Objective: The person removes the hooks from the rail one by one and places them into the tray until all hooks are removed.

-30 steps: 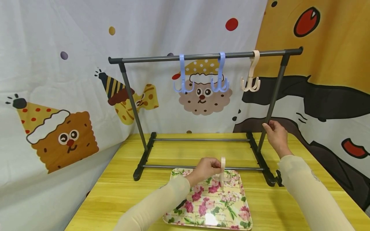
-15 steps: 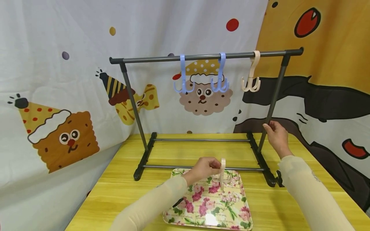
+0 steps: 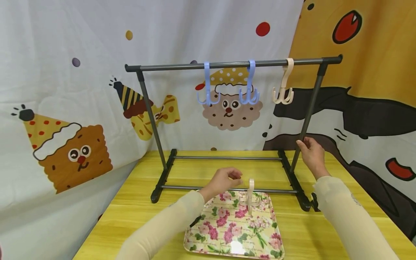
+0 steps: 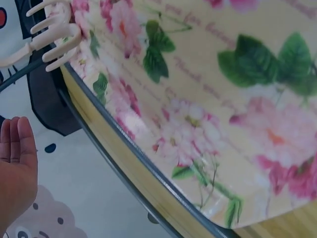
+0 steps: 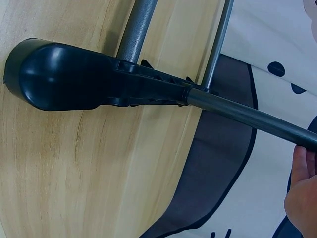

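Note:
A beige four-pronged hook (image 3: 250,196) stands on the far part of the floral tray (image 3: 232,238), its stem pointing up. My left hand (image 3: 221,181) is just left of it, apart from it and holding nothing, fingers loosely bent. In the left wrist view the fingers lie below the hook's prongs (image 4: 54,32), with a gap between. My right hand (image 3: 312,154) holds the right post (image 3: 305,121) of the dark metal rack between thumb and fingers. Two blue hooks (image 3: 208,92) and another beige hook (image 3: 284,85) hang from the rack's top bar (image 3: 175,67).
The rack's black feet (image 3: 293,182) and lower bars (image 3: 224,158) rest on the yellow wood table (image 3: 130,220), behind the tray. A cartoon-print cloth (image 3: 74,29) hangs close behind the rack and along the sides.
My left hand has let go of the beige hook and drawn back to the left and slightly up. The hook stays standing on the tray. My right hand keeps its place on the post.

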Motion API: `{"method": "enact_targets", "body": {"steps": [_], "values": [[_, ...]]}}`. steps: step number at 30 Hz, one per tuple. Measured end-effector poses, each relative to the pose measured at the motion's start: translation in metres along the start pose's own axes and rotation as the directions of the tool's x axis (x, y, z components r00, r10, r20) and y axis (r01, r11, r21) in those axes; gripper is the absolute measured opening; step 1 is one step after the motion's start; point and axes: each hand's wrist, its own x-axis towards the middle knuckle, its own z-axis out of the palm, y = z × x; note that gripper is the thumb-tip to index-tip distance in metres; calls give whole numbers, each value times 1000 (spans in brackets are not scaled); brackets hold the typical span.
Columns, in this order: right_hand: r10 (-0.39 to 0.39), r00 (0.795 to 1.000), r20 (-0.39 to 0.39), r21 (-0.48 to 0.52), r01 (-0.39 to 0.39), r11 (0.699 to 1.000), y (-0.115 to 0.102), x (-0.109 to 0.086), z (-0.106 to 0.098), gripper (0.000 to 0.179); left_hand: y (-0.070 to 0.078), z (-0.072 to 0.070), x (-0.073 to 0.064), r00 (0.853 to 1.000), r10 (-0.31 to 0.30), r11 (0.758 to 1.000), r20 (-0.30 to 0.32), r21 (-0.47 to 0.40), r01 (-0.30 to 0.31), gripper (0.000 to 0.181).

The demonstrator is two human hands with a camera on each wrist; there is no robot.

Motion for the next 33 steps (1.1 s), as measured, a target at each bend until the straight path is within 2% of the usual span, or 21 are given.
{"method": "enact_targets", "body": {"steps": [9,16,20,26,33], "values": [[-6,1000,-1,-2,6,1000,2,0,0,59,12,-16,4,999,-11,1000,-43,18,12,16],[-14,1000,2,-4,14,1000,1,-1,-1,59,18,-31,9,993,44,999,-113,16,-43,19],[-11,1000,3,-6,11,1000,1,-1,-1,60,22,-40,12,986,43,999,-162,-4,-44,23],[-5,1000,9,-1,5,1000,1,-1,0,62,32,-57,16,967,69,997,-246,-3,-72,26],[-12,1000,4,0,12,1000,2,-1,-1,61,46,-80,20,932,86,996,-351,11,-88,29]]}}
